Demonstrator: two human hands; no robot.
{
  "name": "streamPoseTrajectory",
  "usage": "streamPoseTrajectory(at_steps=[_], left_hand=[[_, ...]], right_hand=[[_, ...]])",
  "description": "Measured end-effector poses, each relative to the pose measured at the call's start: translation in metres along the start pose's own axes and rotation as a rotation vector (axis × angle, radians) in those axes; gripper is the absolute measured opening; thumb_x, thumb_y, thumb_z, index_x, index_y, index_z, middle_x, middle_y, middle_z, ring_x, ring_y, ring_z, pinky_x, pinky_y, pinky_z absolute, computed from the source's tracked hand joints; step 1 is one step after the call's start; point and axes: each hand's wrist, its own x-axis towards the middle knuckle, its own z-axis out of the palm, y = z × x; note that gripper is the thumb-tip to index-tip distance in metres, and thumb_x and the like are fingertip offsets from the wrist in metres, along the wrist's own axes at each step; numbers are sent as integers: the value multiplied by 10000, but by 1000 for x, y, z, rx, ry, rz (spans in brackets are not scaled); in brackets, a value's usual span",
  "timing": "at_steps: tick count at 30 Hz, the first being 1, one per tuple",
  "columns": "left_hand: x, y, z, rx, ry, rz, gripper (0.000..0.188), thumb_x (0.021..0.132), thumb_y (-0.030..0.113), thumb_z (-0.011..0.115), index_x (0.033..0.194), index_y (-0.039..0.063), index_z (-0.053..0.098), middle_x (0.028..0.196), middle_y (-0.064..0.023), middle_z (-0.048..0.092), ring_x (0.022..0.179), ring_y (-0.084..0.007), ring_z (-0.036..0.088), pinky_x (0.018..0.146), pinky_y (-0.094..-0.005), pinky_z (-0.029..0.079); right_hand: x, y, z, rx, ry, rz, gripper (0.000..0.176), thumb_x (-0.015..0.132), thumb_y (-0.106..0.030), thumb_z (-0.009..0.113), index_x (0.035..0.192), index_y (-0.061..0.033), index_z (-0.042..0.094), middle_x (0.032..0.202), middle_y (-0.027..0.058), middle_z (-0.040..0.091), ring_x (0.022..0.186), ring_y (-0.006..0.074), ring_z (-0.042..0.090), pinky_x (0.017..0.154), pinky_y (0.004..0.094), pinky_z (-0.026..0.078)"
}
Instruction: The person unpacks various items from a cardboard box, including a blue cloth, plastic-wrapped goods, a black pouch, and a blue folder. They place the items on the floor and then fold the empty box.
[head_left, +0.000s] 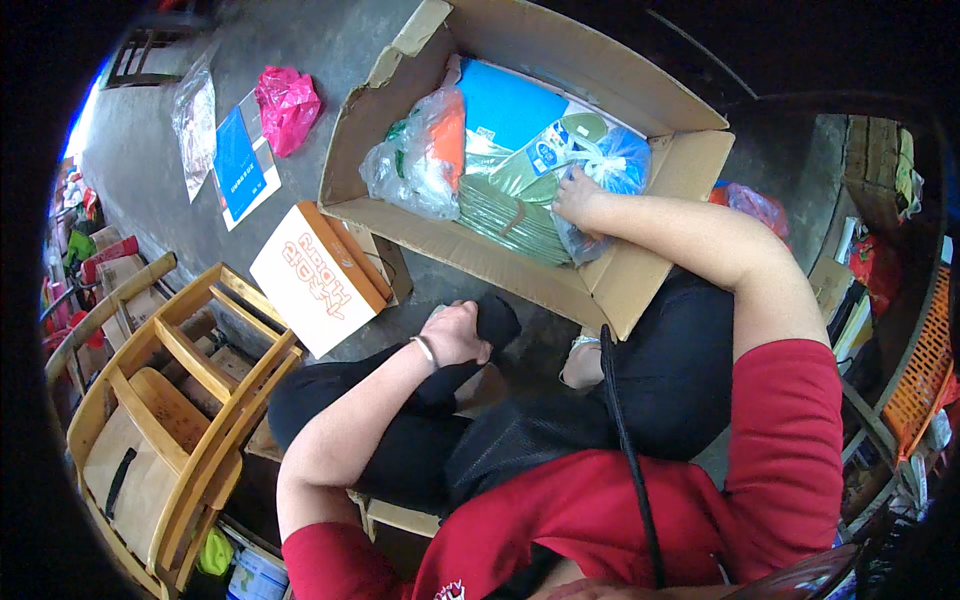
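My right hand (581, 201) reaches into an open cardboard box (480, 262), over its right side. It touches clear plastic near a knotted bag with blue contents (624, 161); whether the fingers grip it is hidden. Beneath and beside that hand lie a green plastic-wrapped pack with a label (551, 154) and a bundle of thin green sheets with a band (510, 225). Further left in the box are a blue folder-like item (510, 101) and a clear bag with orange and green contents (427, 154). Wearing a bracelet, my left hand (454, 334) curls against something black by my leg.
A white and orange printed box (315, 277) stands left of the carton. Beyond it lie a blue booklet (240, 165), a pink plastic bag (287, 109) and a clear plastic wrapper (193, 124). A wooden chair (180, 420) is at left, an orange perforated basket (919, 360) at right.
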Motion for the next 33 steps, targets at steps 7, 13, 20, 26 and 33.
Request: streamPoseTrajectory(at_steps=[7, 13, 20, 26, 33], left_hand=[[37, 6, 11, -86, 43, 3, 498, 697, 231, 700, 1071, -35, 506, 1054, -237, 568, 1007, -353, 563, 861, -401, 466], [-36, 41, -67, -438, -66, 375, 167, 710, 25, 507, 818, -57, 603, 787, -176, 640, 798, -256, 648, 675, -319, 508], [-59, 54, -103, -1433, 565, 481, 567, 646, -90, 489, 1192, -57, 343, 1116, -170, 494, 899, -215, 556, 590, -261, 473], [-68, 53, -102, -1552, 557, 470, 632, 630, -61, 501, 1223, -1, 291, 948, -109, 492, 586, -131, 502, 499, -238, 424], [-55, 34, -110, -1843, 497, 660, 528, 693, 113, 757, 1116, 38, 450, 775, 27, 545, 552, -9, 491, 490, -144, 404]], right_hand=[[-15, 41, -41, 310, -55, 21, 392, 536, -252, 790, 877, -86, 691, 792, 132, 667, 765, 281, 641, 658, 373, 503], [-97, 105, -93, 1328, 304, -70, 251, 612, -150, 652, 835, -35, 648, 749, 25, 631, 677, 113, 567, 607, 291, 474], [-124, 75, -150, 2057, 578, -339, 240, 797, -234, 605, 859, -5, 645, 793, 38, 639, 697, 87, 584, 670, 242, 491], [-124, 44, -175, 2227, 612, -379, 253, 866, -247, 582, 950, -12, 625, 861, 53, 640, 767, 105, 611, 722, 267, 514], [-146, 28, -190, 2009, 604, -546, 483, 808, -311, 658, 1162, -12, 525, 1131, 87, 566, 1052, 153, 529, 923, 303, 426]])
